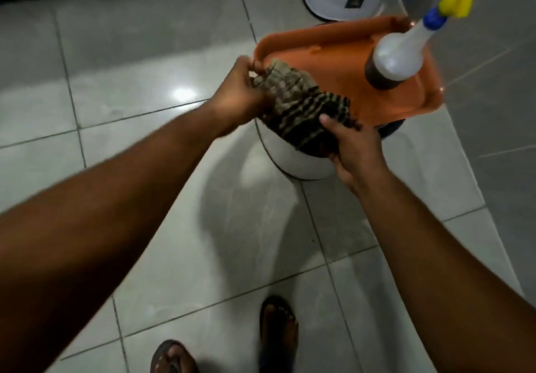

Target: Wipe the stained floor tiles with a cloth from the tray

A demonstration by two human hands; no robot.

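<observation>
One striped, crumpled cloth (304,106) in dark brown and olive is held between two bare hands above the near edge of one orange plastic tray (333,53). The left hand (240,91) has its fingers closed on the cloth's far left corner, pinching the fabric just at the tray's rounded rim. The right hand (356,152) grips the cloth's near right end, thumb pressed on top, remaining fingers curled underneath and hidden by the fabric. The cloth spans from one set of fingertips to the other, part of it over the tray, part hanging past the rim.

The tray rests on one white rounded container (298,164), directly below the right fingers. One white spray bottle with dark liquid, blue neck and yellow trigger head (397,53) stands on the tray, beyond the right hand. The glossy grey floor tiles (145,82) lie beneath. Two sandalled feet (278,329) show under the arms.
</observation>
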